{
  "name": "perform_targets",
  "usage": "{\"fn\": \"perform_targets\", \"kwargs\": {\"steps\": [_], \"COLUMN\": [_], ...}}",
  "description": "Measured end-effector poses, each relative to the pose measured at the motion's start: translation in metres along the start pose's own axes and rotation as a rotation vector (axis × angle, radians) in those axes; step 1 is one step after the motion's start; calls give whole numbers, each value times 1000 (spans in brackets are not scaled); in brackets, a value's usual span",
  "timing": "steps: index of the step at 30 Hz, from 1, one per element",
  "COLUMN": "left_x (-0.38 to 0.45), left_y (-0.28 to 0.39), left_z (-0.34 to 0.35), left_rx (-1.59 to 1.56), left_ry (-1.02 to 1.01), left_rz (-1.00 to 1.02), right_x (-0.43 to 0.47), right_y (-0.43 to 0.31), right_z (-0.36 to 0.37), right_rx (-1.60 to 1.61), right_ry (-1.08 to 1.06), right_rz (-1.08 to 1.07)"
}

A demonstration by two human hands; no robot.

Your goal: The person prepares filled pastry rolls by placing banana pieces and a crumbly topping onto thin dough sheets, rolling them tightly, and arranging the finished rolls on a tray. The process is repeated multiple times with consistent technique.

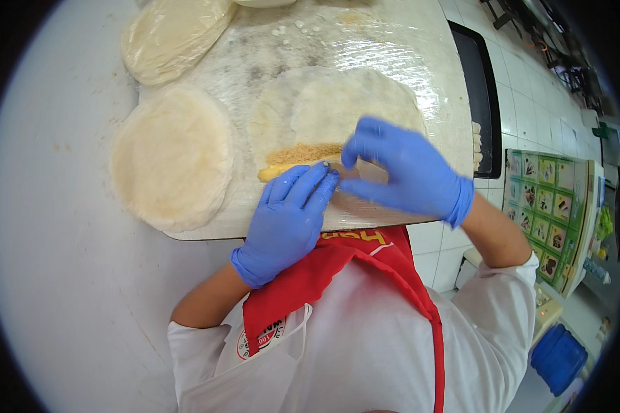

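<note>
Two thin round wrapper sheets overlap on the plastic-wrapped board. Along their near edge lie a strip of brown shredded filling and a yellow strip of food. My left hand, in a blue glove, rests its fingertips at the sheet's near edge, by the yellow strip. To its right is my right hand, also gloved, slightly blurred, its fingers curved and thumb apart over the right part of the near edge. Whether either hand pinches the sheet cannot be told. A stack of round wrappers lies to the left.
A plastic bag of round wrappers is at the upper left, and part of a white bowl shows at the top. Beyond the board's right edge, a black tray holds pale rolls. The board's near edge is close to the red apron.
</note>
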State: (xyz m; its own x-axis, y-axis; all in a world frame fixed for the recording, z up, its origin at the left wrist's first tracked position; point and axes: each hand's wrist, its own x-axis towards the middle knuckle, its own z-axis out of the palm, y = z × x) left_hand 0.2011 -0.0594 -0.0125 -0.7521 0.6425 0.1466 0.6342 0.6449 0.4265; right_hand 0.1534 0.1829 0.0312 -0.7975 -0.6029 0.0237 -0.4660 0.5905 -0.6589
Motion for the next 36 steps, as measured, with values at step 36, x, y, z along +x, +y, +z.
{"fn": "perform_targets", "kwargs": {"steps": [36], "left_x": [63], "left_y": [-8], "left_z": [5], "left_rx": [177], "left_ry": [-174], "left_rz": [67], "right_x": [-34], "right_y": [27], "right_z": [16], "right_rx": [-498], "right_ry": [51], "right_rz": [-31]}}
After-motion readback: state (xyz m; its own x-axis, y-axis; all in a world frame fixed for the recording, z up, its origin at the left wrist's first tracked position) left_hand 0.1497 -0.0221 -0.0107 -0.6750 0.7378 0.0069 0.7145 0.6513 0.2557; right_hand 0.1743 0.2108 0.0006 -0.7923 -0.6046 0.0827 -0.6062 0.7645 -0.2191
